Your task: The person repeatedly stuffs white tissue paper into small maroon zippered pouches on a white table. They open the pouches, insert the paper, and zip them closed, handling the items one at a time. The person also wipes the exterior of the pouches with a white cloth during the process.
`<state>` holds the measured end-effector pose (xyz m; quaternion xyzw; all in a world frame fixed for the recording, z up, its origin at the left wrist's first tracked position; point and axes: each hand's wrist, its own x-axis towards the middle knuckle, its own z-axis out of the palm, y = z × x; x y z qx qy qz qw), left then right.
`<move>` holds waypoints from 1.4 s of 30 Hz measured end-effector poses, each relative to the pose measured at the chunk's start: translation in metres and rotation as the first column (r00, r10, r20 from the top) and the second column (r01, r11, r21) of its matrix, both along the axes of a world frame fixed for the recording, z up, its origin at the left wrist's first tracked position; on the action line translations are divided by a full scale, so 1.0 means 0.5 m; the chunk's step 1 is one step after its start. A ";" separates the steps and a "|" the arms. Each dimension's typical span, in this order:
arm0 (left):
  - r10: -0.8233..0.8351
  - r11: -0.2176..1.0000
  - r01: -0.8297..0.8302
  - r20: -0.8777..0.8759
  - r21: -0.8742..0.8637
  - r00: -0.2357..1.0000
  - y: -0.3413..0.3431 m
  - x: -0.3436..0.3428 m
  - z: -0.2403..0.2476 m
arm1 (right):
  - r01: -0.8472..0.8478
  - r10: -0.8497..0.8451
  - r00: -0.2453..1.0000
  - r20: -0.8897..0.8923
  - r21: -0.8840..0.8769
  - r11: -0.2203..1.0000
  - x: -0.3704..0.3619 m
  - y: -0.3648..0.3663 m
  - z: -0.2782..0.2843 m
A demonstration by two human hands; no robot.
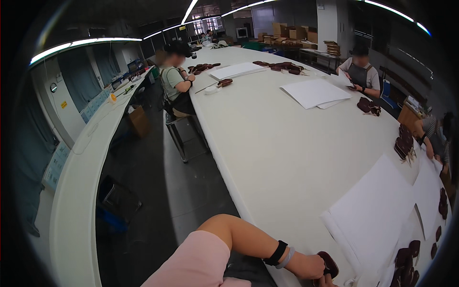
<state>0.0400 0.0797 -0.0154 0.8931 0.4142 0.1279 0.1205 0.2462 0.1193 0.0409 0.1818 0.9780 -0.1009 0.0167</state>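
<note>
At the bottom of the head view, my left hand is closed around the edge of a small dark red pouch with a rounded outline, just over the near edge of the white table. My left arm has a pink sleeve, a black band and a grey band at the wrist. Of my right hand, only some fingers show at the lower rim; they are bent against the underside of the same pouch. The rest of that hand is cut off by the frame. Several dark red pouches lie to the right.
White sheets cover the table's right side, with another sheet stack farther off. Pouch piles sit along the right edge. Co-workers sit at the left, far right and right. A stool stands left.
</note>
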 end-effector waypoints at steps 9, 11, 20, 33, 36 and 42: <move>-0.083 0.996 0.085 -0.147 0.011 0.986 -0.041 -0.021 0.074 | 0.051 -0.042 0.969 0.242 -0.031 0.998 -0.023 0.000 0.072; -0.062 0.992 0.087 -0.253 0.088 0.965 -0.054 -0.016 0.092 | -0.012 0.006 0.998 0.056 0.109 0.994 0.009 0.002 0.016; 0.146 0.979 -0.138 -0.048 0.149 0.988 -0.047 -0.008 0.076 | 0.152 -0.152 0.988 -0.005 0.023 0.988 0.000 -0.011 -0.003; 0.086 0.984 -0.094 -0.060 -0.152 0.994 0.009 0.006 0.109 | 0.579 -0.476 0.798 -0.370 0.249 0.777 0.123 0.127 -0.025; 0.084 0.977 -0.089 -0.033 -0.195 0.996 0.011 -0.002 0.118 | 0.591 -0.557 0.803 -0.212 0.159 0.791 0.165 0.125 -0.029; 0.025 0.989 -0.035 -0.070 -0.147 0.997 0.001 -0.025 0.097 | 0.659 -0.663 0.739 -0.118 0.331 0.676 0.289 0.160 -0.019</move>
